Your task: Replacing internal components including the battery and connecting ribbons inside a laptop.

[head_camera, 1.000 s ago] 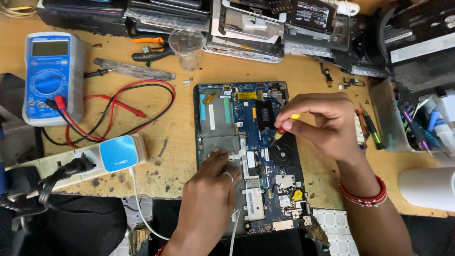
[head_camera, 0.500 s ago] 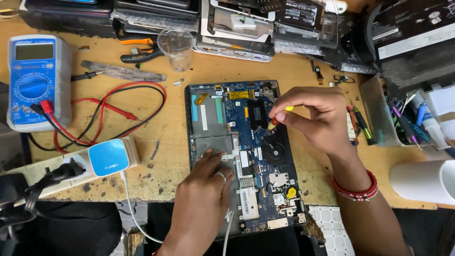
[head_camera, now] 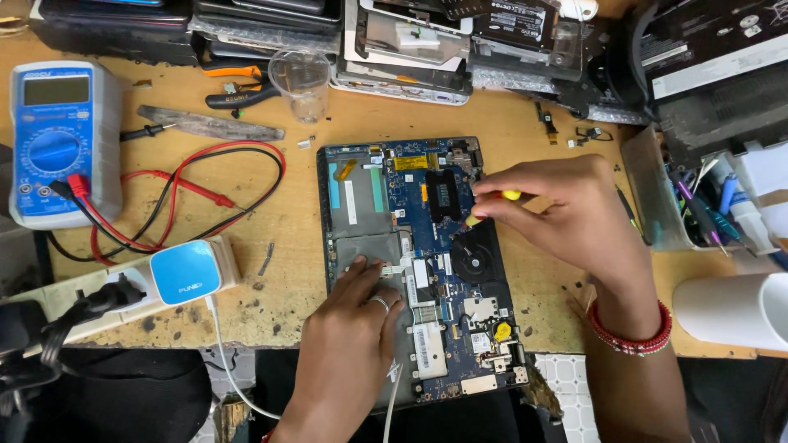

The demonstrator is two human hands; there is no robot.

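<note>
An opened laptop base (head_camera: 361,197) with a blue circuit board lies on the wooden bench, its black fan (head_camera: 474,261) exposed. My left hand (head_camera: 353,324), with a ring on one finger, rests flat on the lower left of the laptop, fingertips by a white ribbon cable. My right hand (head_camera: 558,209) grips a small yellow-handled screwdriver (head_camera: 491,205), whose tip points down at the board just above the fan. A red bead bracelet (head_camera: 632,332) circles my right wrist.
A blue multimeter (head_camera: 57,139) with red and black leads (head_camera: 205,197) sits at left. A white power strip with a blue charger (head_camera: 185,271) lies at front left. A clear plastic cup (head_camera: 302,82), pliers and stacked laptop parts line the back. A tool tray (head_camera: 706,213) stands at right.
The view has shifted slightly. My right hand with the screwdriver has stayed over the board near the fan; my left hand has kept pressing on the laptop's lower left.
</note>
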